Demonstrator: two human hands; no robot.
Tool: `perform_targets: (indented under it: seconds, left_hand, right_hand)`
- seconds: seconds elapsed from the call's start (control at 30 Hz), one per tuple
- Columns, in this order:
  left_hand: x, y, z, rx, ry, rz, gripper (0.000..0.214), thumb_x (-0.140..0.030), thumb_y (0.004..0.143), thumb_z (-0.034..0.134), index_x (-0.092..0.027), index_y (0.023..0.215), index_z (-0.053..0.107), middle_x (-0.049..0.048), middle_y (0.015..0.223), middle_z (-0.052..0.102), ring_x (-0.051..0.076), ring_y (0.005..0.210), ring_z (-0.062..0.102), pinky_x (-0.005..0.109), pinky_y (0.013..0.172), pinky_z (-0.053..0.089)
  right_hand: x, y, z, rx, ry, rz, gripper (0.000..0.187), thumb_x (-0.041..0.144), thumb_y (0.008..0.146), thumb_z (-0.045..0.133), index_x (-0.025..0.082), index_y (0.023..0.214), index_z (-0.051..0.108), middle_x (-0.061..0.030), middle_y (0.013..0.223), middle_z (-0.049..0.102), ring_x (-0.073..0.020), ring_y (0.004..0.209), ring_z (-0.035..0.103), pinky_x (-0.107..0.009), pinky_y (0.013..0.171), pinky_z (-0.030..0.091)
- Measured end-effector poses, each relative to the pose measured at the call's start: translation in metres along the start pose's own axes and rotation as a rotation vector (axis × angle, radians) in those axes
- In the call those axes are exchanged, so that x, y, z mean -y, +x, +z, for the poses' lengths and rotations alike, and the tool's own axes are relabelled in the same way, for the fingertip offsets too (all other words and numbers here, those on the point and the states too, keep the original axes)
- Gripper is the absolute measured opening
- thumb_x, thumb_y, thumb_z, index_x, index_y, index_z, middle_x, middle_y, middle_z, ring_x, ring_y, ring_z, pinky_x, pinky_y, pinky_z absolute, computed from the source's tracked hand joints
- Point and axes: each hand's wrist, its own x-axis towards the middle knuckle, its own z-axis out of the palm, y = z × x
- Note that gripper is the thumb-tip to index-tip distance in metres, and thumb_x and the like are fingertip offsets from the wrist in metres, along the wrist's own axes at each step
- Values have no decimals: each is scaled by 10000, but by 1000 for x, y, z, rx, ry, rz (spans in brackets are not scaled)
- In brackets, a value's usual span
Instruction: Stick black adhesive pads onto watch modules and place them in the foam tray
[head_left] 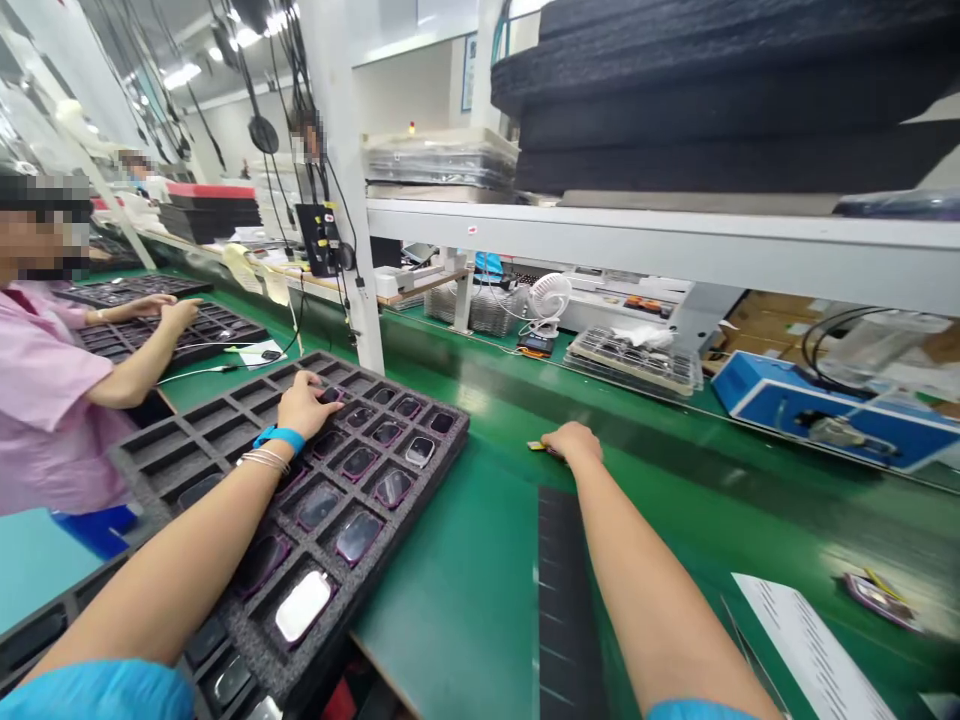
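Note:
My left hand, with a blue band at the wrist, reaches over a dark foam tray. Its thumb and fingers close around a small purple-rimmed watch part in one of the compartments; whether the part is lifted cannot be seen. Similar watch parts with dark or shiny glass, such as a bright one at the near corner, fill many other compartments. Over the green belt, my right hand is closed on a small part with a yellow tab, mostly hidden by the fingers.
A black strip lies before my right forearm, near a printed white sheet. Another watch part rests on the belt at right. Overhead runs a white shelf with black foam stacks. A co-worker handles trays at left.

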Motion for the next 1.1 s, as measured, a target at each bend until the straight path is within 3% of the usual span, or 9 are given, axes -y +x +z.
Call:
perform_targets:
  seconds: [0.1, 0.2, 0.4, 0.57, 0.73, 0.83, 1.1]
  left_hand:
    - [-1, 1, 2, -34, 86, 40, 484, -330, 643, 722, -214, 1004, 420, 83, 969, 676, 270, 966, 613, 361, 803, 436]
    - [-2, 2, 5, -64, 210, 110, 457, -293, 649, 713, -214, 1005, 439, 73, 980, 677, 290, 1032, 576, 383, 838, 417]
    - [-4, 0, 6, -32, 292, 141, 398, -268, 686, 663, -201, 1019, 455, 87, 997, 673, 300, 1039, 564, 393, 840, 406]
    - [-7, -2, 3, 5, 276, 141, 365, -276, 709, 626, -190, 1022, 460, 135, 1009, 665, 329, 1062, 556, 430, 829, 412]
    - [-1, 4, 7, 11, 267, 73, 356, -335, 690, 643, -207, 971, 466, 134, 1039, 646, 337, 1047, 580, 421, 815, 446]
    - [1, 7, 8, 35, 224, 8, 410, -339, 661, 690, -199, 957, 444, 100, 1005, 663, 298, 1014, 604, 395, 833, 461]
    - [-3, 3, 6, 48, 154, -47, 402, -286, 646, 741, -194, 877, 425, 66, 966, 668, 214, 970, 624, 333, 860, 464]
  right_hand:
    - [-11, -2, -9, 4, 52, -102, 217, 245, 548, 744, 145, 731, 683, -158, 830, 697, -306, 838, 666, -350, 701, 517]
    - [-28, -17, -24, -65, 158, -223, 324, 320, 606, 725, 193, 900, 671, -73, 917, 700, -226, 880, 657, -295, 778, 507]
    - [-93, -91, -62, -253, 755, -441, 564, 407, 486, 794, 154, 967, 645, -60, 809, 665, -220, 766, 645, -385, 765, 545]
    - [-165, -163, -73, -305, 889, -374, 571, 383, 485, 820, 187, 986, 631, -27, 790, 629, -180, 713, 636, -385, 766, 559]
    - [-215, -180, -53, -475, 923, -324, 546, 370, 521, 812, 179, 992, 612, -37, 816, 615, -175, 705, 630, -409, 781, 551]
    - [-224, -179, -39, -531, 897, -327, 548, 376, 547, 797, 174, 1019, 605, -42, 815, 612, -179, 714, 625, -425, 785, 546]
    - [-214, -195, -27, -488, 750, -450, 528, 379, 619, 758, 185, 1079, 585, -55, 872, 622, -202, 801, 631, -414, 798, 553]
